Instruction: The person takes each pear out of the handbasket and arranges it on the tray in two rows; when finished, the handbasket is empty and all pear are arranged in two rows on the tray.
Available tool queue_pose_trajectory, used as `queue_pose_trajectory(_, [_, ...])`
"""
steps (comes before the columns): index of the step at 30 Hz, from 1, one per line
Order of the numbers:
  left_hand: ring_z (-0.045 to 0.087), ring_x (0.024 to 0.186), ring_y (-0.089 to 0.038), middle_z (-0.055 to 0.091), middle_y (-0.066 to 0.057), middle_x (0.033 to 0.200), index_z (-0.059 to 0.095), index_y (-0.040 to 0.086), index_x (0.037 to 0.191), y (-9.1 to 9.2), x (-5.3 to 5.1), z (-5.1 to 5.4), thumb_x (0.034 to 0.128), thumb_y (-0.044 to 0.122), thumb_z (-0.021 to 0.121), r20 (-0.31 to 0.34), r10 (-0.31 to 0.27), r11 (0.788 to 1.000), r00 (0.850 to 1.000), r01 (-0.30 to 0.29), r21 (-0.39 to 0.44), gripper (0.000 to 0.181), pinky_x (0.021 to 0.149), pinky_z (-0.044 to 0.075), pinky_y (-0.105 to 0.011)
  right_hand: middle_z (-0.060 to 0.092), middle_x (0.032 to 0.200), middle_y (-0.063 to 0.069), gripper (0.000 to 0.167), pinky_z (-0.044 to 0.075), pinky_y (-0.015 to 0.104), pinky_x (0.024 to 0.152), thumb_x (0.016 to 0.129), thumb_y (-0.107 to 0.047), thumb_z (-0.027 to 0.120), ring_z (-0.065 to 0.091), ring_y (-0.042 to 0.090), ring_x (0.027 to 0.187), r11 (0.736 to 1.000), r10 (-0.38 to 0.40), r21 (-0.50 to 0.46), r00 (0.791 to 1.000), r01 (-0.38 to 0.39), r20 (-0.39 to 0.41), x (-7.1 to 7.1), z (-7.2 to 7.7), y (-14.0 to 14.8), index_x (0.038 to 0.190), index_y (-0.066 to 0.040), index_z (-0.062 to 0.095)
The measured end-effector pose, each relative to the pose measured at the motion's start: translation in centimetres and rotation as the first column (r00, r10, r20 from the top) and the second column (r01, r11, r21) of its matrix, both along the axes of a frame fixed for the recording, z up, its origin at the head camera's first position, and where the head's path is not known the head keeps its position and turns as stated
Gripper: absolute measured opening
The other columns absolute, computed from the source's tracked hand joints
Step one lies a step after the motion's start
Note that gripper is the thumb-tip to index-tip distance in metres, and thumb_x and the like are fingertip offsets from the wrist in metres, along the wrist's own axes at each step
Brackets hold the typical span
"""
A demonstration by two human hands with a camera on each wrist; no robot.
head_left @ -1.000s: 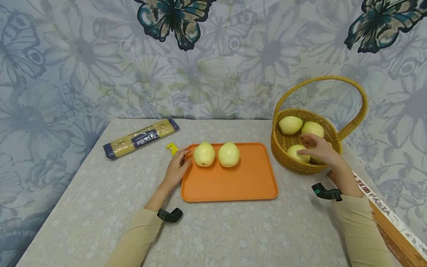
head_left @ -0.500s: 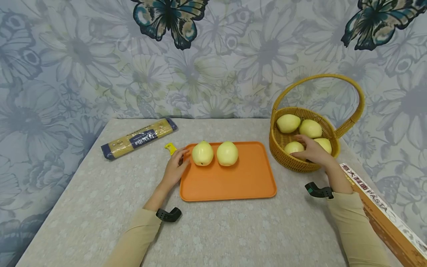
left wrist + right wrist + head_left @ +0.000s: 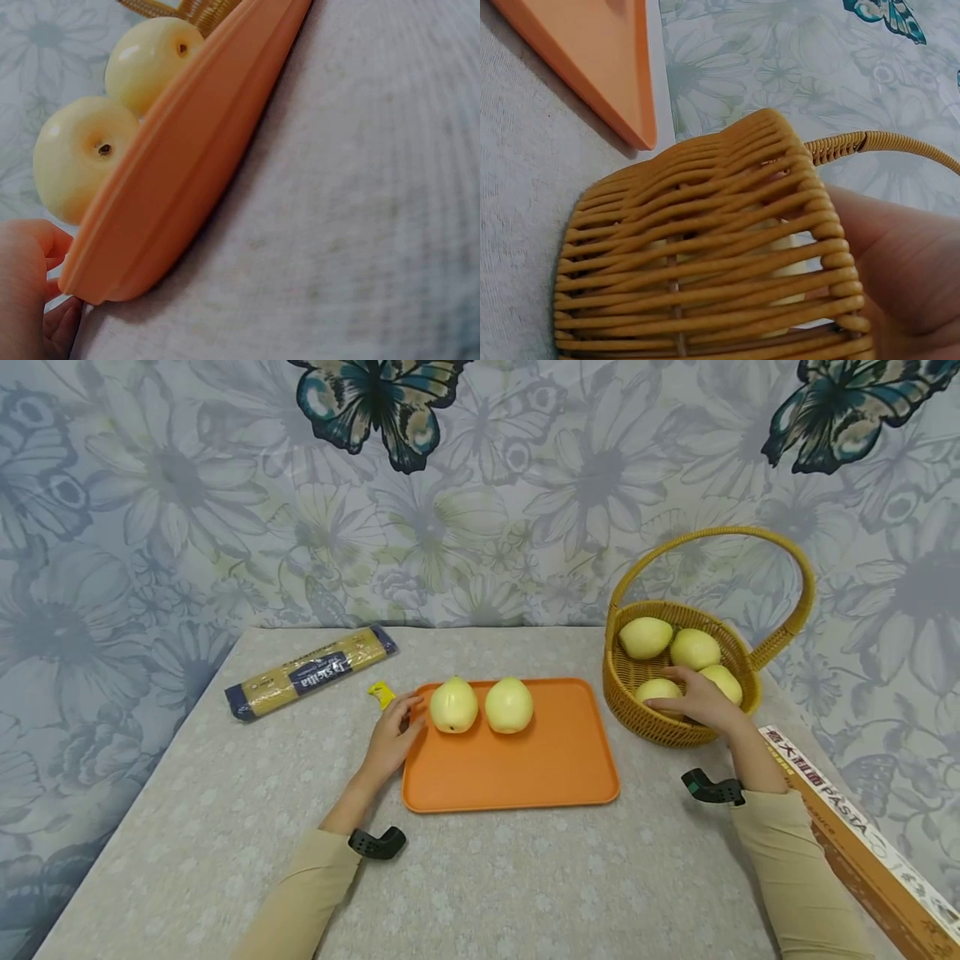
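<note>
Two pale yellow-green pears, a left one (image 3: 453, 705) and a right one (image 3: 509, 705), stand side by side on the orange tray (image 3: 517, 777). My left hand (image 3: 393, 739) is at the tray's left edge, its fingers touching the rim; the left wrist view shows the fingers (image 3: 54, 238) there. In the wicker basket (image 3: 637, 714) lie several pears. My right hand (image 3: 705, 700) reaches over its near rim and grips the front pear (image 3: 658, 691), thumb on the near side, fingers over the far side. The basket wall (image 3: 705, 277) hides those fingertips in the right wrist view.
A pasta packet (image 3: 311, 672) lies at the back left of the table, with a small yellow object (image 3: 382, 694) between it and the tray. A long pasta box (image 3: 855, 835) lies at the right edge, beside my right forearm. The basket's handle (image 3: 806, 585) arches high over it.
My right hand has lowered into the basket and closed round the front pear. My left hand has stayed at the tray's edge. The whole head view has shifted slightly.
</note>
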State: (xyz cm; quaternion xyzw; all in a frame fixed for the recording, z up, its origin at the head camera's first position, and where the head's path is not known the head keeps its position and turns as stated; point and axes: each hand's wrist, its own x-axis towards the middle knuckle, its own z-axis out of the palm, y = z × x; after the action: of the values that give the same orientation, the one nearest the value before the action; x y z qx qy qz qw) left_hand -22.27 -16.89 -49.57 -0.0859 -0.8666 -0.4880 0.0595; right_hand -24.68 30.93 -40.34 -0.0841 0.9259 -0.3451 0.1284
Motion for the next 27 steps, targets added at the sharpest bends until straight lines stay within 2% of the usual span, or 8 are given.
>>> queue_pose_trajectory(6, [0.045,0.129,-0.035,0.040,-0.016,0.146,0.050,0.002,0.134,-0.1,0.0,-0.2,0.0975,0.018,0.054,0.001,0.001,1.000,1.000,-0.001,0.000,0.040,0.106,0.041,-0.050,0.029,0.147,0.035,0.088,0.033,0.061,0.106,0.086,-0.037,0.069,0.028,0.050,0.136,0.998,-0.056,-0.026,0.998,0.056,0.001,0.0,-0.1,-0.2,0.147,0.007,0.024])
queue_pose_trajectory(11, [0.047,0.128,-0.034,0.042,-0.015,0.145,0.051,0.002,0.133,-0.1,-0.1,-0.3,0.0972,0.019,0.054,-0.008,0.006,1.000,1.000,-0.006,0.000,0.040,0.106,0.041,-0.050,0.033,0.145,0.035,0.087,0.033,0.061,0.106,0.084,-0.038,0.071,0.031,0.049,0.134,0.990,-0.131,-0.058,0.990,0.127,-0.059,0.0,0.1,-0.5,0.146,0.005,0.028])
queue_pose_trajectory(14, [0.046,0.128,-0.034,0.042,-0.016,0.145,0.051,0.002,0.133,-0.1,-0.1,-0.2,0.0975,0.019,0.054,-0.012,0.002,1.000,1.000,-0.002,-0.001,0.040,0.106,0.041,-0.050,0.033,0.146,0.033,0.088,0.031,0.061,0.106,0.084,-0.038,0.072,0.031,0.048,0.135,0.979,-0.181,-0.114,0.979,0.170,-0.096,0.1,0.2,-0.7,0.147,0.004,0.027])
queue_pose_trajectory(21, [0.045,0.129,-0.035,0.042,-0.016,0.145,0.050,0.002,0.134,0.0,0.0,-0.1,0.0978,0.018,0.053,-0.012,-0.002,1.000,1.000,0.002,-0.001,0.040,0.106,0.040,-0.051,0.037,0.148,0.026,0.090,0.038,0.058,0.100,0.082,-0.046,0.071,0.038,0.047,0.129,0.947,-0.293,-0.183,0.943,0.264,-0.159,0.4,0.9,-1.0,0.149,-0.004,0.027])
queue_pose_trajectory(24, [0.045,0.130,-0.034,0.041,-0.016,0.145,0.050,0.002,0.135,0.0,0.0,0.0,0.0980,0.019,0.053,-0.007,-0.003,1.000,1.000,0.003,-0.003,0.040,0.106,0.040,-0.051,0.037,0.148,0.026,0.087,0.039,0.057,0.099,0.083,-0.043,0.071,0.039,0.049,0.129,0.933,-0.319,-0.234,0.931,0.275,-0.177,0.8,1.5,-1.3,0.149,-0.006,0.029])
queue_pose_trajectory(27, [0.045,0.130,-0.034,0.041,-0.015,0.146,0.049,0.003,0.135,0.0,0.1,0.0,0.0981,0.019,0.053,0.000,-0.003,1.000,1.000,0.003,-0.003,0.040,0.107,0.040,-0.050,0.038,0.147,0.025,0.082,0.042,0.050,0.097,0.083,-0.039,0.072,0.043,0.046,0.127,0.921,-0.334,-0.275,0.921,0.275,-0.201,1.1,2.2,-1.7,0.148,-0.007,0.032])
